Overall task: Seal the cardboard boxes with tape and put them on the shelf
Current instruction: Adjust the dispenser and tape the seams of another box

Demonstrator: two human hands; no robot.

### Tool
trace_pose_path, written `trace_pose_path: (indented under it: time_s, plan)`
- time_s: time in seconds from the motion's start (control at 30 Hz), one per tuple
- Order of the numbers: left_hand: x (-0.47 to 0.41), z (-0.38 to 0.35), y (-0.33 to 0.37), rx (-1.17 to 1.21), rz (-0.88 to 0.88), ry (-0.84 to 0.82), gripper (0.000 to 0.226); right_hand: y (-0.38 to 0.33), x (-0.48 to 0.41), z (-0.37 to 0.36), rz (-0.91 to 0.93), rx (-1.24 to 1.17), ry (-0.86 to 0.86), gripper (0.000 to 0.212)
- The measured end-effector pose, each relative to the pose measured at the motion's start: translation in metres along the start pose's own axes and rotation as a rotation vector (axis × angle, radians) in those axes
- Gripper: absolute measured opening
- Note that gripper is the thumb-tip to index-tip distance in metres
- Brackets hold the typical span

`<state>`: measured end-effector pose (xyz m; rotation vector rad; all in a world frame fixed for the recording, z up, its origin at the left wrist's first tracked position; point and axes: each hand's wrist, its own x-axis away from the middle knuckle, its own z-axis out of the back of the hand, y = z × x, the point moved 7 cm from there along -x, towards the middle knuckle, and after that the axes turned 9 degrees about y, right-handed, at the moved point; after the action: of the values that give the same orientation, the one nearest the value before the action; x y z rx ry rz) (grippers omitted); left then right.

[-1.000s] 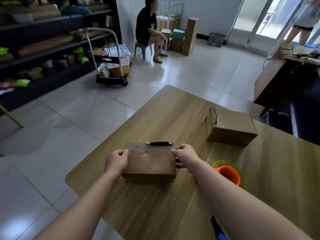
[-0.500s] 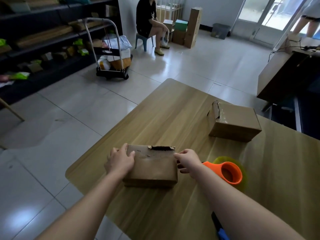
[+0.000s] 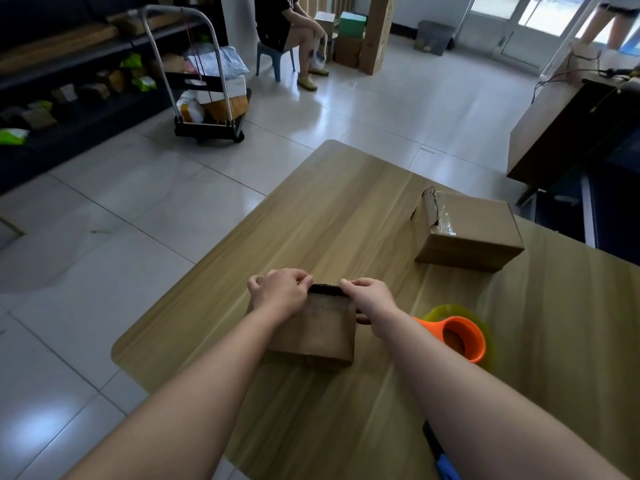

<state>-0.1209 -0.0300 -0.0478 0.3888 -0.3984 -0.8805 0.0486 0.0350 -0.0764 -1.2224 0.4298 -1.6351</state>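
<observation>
Head view, closing stage. I am pinching the far top edge of the near box [image 3: 318, 330] with both grips: the left grip [image 3: 278, 291] is curling its fingers over the left part of that edge and the right grip [image 3: 369, 299] over the right part, with a dark strip of open seam showing between them. The box is sitting on the tabletop [image 3: 311, 209], near its left edge. The tape roll [image 3: 457, 336], on its orange holder, is lying just right of my right forearm. The main risk, as I am judging it, is the seam springing open once one grip is letting go to fetch the tape, since no tape is showing on this box's top. A one-sided push could also be sliding the box toward the tabletop's left edge and off it. My right forearm could be nudging the roll away. The far box [image 3: 467, 233], lying well apart to the right, is showing a torn left end under wrinkled tape, so that end may be splitting when carried to the shelf [image 3: 69, 64] across the floor.
</observation>
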Motion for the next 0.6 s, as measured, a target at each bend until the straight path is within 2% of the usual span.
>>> trace_pose_path:
  time_s: [0.07,0.17,0.33,0.4,0.6]
  plan:
    - [-0.0014,0.001,-0.0044,0.015,0.057,0.04,0.025,0.0003,-0.0001,0.0003,0.005,0.002,-0.027,0.012]
    - [-0.0019,0.0002,-0.0101,0.031,0.127,0.055,0.013,0.001,-0.0004,0.0011,0.047,0.05,-0.05,0.02]
    - [0.0041,0.0029,-0.0058,0.006,0.088,0.103,0.011,-0.0027,-0.005,-0.0012,0.229,0.229,0.042,0.02]
    - [0.0055,0.0035,-0.0065,0.007,0.082,0.115,0.015,-0.0024,-0.0044,-0.0024,0.25,0.263,0.058,0.018]
    - [0.0048,-0.0001,-0.008,-0.034,0.101,0.065,0.031,0.0042,-0.0041,0.0002,0.139,0.072,-0.029,0.012]
